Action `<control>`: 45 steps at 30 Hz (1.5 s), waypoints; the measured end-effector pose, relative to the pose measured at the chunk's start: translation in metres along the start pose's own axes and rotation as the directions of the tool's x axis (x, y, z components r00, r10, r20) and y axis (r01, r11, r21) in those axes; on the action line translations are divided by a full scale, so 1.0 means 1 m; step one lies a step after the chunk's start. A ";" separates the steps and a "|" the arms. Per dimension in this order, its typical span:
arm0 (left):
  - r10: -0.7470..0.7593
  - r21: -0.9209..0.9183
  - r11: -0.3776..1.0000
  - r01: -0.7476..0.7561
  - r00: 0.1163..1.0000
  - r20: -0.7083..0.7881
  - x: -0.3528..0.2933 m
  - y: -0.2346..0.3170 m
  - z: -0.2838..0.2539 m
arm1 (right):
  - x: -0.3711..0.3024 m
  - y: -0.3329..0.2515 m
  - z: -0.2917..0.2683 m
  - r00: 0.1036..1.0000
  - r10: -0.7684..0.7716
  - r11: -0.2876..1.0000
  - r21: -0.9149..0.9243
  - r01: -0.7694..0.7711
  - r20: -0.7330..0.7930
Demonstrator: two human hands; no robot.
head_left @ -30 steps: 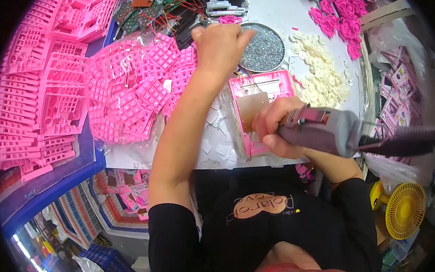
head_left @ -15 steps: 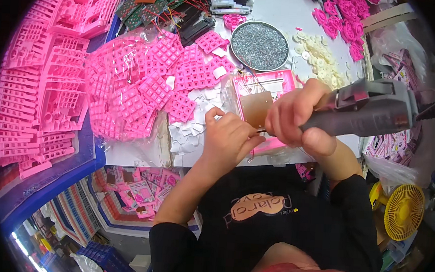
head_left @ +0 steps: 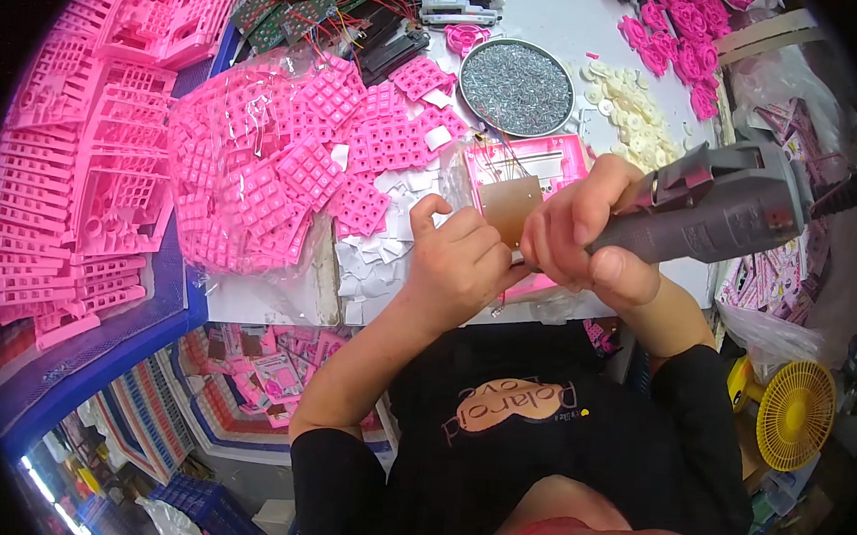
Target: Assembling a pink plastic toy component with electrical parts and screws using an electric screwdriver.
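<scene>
My right hand [head_left: 592,240] is wrapped round a dark grey electric screwdriver [head_left: 702,211], held nearly level with its cable trailing off to the right. Its front end points left, toward the thumb and fingertips of my left hand [head_left: 461,265]. Those fingertips are pinched together beside the tip, and whatever they hold is hidden. Beneath both hands lies a pink plastic housing [head_left: 570,154], partly covered by them. A brown circuit board [head_left: 509,206] with thin wires sits in it.
Beyond the housing stands a round tray [head_left: 462,85] of small screws, with cream plastic discs [head_left: 629,113] to its right. Pink keypads [head_left: 307,167] and white paper pieces [head_left: 375,264] lie to the left. Pink moulded frames [head_left: 90,178] are stacked far left. A yellow fan [head_left: 796,416] stands lower right.
The screwdriver's rear end has shifted slightly left and up. My left hand stays pinched close to the tip, and the housing appears slightly farther right in view.
</scene>
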State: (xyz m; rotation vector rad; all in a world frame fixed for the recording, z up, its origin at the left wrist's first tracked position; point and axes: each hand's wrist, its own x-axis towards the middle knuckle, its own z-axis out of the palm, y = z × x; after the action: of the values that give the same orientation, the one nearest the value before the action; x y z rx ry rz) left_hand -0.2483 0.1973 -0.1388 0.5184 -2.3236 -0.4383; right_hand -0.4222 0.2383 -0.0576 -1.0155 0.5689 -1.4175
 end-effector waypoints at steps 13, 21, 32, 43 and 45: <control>-0.074 -0.983 -0.041 0.177 0.981 0.179 0.054 0.040 -0.153 | 0.032 0.027 -0.027 0.989 -0.132 0.976 -0.184 0.118 -0.070; -0.389 -0.965 -0.261 0.017 0.913 0.122 0.036 0.085 -0.159 | 0.030 0.042 -0.028 0.993 -0.099 0.980 -0.176 0.088 -0.059; -0.067 -0.978 -0.207 -0.006 0.998 0.008 0.040 0.061 -0.162 | 0.027 0.059 -0.027 0.998 -0.063 0.916 -0.398 0.059 0.005; -0.189 -0.970 -0.211 0.123 0.968 0.164 0.043 0.077 -0.164 | 0.009 0.000 -0.030 0.992 0.059 0.946 -0.311 -0.091 -0.113; -0.230 -0.979 -0.189 0.074 0.966 0.118 0.045 0.088 -0.160 | -0.007 -0.014 -0.033 0.983 0.162 0.856 -0.483 -0.182 -0.084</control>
State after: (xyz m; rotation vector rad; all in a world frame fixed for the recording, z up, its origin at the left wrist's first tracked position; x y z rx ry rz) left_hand -0.1876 0.2256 0.0366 -0.0637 -1.0089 -2.0816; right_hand -0.4582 0.2395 -0.0642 -1.2990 1.0617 -1.1565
